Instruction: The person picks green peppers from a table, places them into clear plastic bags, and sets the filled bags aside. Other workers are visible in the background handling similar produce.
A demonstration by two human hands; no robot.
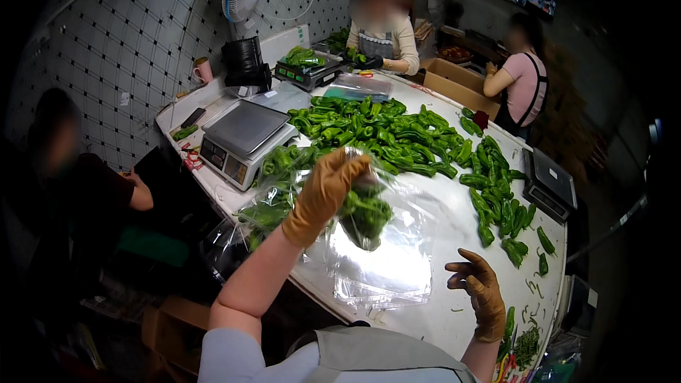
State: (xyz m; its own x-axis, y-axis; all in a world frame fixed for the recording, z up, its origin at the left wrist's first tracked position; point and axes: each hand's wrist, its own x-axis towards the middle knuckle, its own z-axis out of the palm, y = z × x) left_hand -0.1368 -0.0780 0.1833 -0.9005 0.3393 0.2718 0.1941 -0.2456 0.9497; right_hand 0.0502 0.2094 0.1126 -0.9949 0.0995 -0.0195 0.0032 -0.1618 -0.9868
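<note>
My left hand (327,191), in a tan glove, grips the gathered top of a clear plastic bag holding green peppers (367,218), raised over the table. Beneath it lies a stack of clear plastic bags (383,276) that catches the light. My right hand (476,287), gloved too, is held above the white table with its fingers apart and nothing in them. More bagged green peppers (266,210) lie left of my left hand. A heap of loose green peppers (383,127) spreads across the table and down its right side.
A digital scale (245,135) stands at the left, another scale (550,183) at the right edge. Across the table, a person (391,40) handles peppers beside a third scale (308,74). Other people are at the left and upper right. Scissors (508,367) and pepper stems (526,346) lie near the lower right.
</note>
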